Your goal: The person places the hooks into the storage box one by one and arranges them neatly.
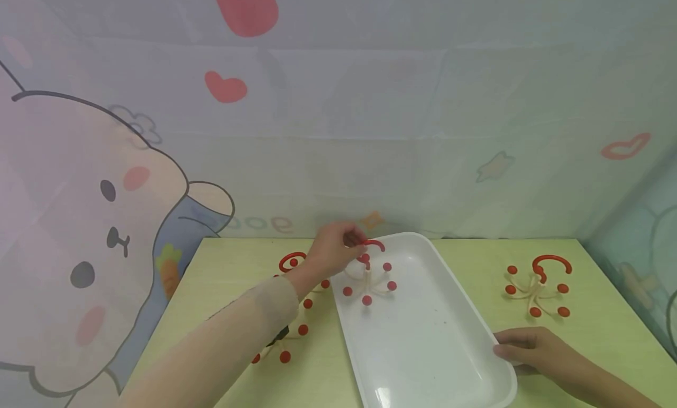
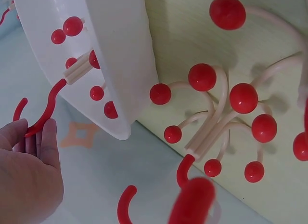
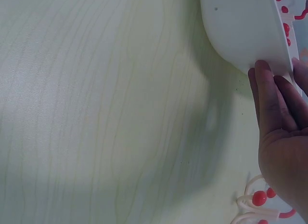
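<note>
Thumb and fingers of my left hand (image 1: 334, 248) pinch the red hook of a branched hanger (image 1: 368, 274), whose cream arms end in red balls. It hangs hook up at the far left part of the white tray (image 1: 433, 343). In the left wrist view, the hand (image 2: 31, 171) holds that hook, with the balls partly hidden behind the tray wall. My right hand (image 1: 534, 352) grips the tray's near right edge, thumb at the rim and fingers against the outside wall. The right wrist view shows those fingers (image 3: 269, 96) under a tilted tray (image 3: 243, 29).
Another such hanger (image 1: 540, 286) lies on the table right of the tray. More hangers (image 2: 207, 132) lie on the left, partly covered by my left forearm in the head view. A printed cloth backdrop (image 1: 344, 161) stands behind the pale green table (image 1: 476, 255).
</note>
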The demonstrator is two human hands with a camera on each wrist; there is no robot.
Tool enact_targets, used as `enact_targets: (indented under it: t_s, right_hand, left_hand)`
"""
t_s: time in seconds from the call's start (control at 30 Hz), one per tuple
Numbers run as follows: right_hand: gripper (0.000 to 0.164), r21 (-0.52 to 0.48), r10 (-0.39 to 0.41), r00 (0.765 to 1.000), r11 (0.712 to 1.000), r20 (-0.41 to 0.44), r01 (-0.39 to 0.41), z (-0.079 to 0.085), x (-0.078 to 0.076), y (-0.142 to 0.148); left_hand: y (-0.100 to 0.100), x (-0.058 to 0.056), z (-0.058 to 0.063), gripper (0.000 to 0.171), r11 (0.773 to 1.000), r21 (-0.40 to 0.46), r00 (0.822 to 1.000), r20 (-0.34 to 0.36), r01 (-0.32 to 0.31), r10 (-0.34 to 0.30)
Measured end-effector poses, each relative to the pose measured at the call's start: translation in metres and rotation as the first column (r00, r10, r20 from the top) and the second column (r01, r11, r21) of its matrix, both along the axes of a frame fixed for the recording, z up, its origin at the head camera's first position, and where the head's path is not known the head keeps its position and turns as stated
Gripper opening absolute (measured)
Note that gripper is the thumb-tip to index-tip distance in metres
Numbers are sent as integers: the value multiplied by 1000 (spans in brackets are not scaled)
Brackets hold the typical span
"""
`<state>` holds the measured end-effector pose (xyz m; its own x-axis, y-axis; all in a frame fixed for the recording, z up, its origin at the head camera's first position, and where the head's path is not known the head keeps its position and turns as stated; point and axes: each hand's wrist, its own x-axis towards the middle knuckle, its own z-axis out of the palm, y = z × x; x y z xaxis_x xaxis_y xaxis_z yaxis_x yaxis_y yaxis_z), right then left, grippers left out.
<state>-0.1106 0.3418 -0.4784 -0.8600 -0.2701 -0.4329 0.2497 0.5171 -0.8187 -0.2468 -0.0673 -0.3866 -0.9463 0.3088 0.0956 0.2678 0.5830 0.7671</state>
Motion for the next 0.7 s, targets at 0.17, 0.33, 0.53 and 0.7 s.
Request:
enact_targets:
  t_s: [0.17, 0.33, 0.53, 0.7]
  right_hand:
    - [47, -71, 41, 999, 997, -33, -43, -3, 3, 5]
    - [47, -88, 45, 999, 995, -29, -48, -3, 3, 6]
    - [47, -95, 46, 999, 994, -21, -48, -3, 3, 6]
    - [47, -101, 53, 998, 993, -20, -55, -3, 3, 8]
  left_hand:
    - [-2, 0, -4, 12, 1000, 3, 1000, -1, 0, 0]
    - [-4, 1, -9, 12, 1000, 15, 1000, 5, 2, -2]
    - [-4, 1, -14, 11, 1000, 6, 1000, 9, -9, 9]
    - [-4, 1, -14, 12, 1000, -5, 1000, 12, -22, 22]
